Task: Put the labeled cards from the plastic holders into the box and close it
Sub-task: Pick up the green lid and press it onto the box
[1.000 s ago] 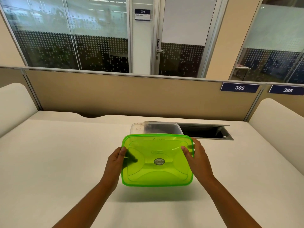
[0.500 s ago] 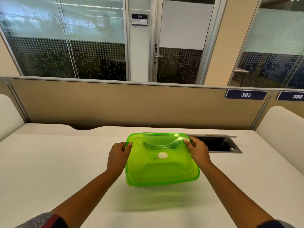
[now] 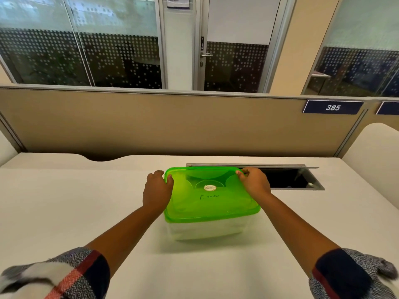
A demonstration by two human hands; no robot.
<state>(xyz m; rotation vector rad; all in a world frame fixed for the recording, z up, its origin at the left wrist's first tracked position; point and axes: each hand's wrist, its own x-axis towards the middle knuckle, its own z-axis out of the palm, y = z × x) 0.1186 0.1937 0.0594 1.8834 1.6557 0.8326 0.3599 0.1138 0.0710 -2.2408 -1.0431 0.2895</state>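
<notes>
A clear plastic box (image 3: 205, 230) stands in the middle of the white desk (image 3: 64, 212). A translucent green lid (image 3: 210, 201) with a round sticker lies flat on top of it. My left hand (image 3: 156, 192) grips the lid's far left corner, thumb on top. At the far right corner, my right hand (image 3: 254, 182) holds the lid's edge with its fingers curled over the rim. The box's contents are hidden under the lid. No cards or plastic holders show.
A dark open cable hatch (image 3: 289, 179) is sunk into the desk just right of the box. A beige partition (image 3: 151, 124) with a "385" plate (image 3: 333, 107) runs along the desk's back edge. White side panels flank the desk.
The lid was held tilted in front of the box, then carried forward and lowered. It now lies flat on the box, both hands at its far corners.
</notes>
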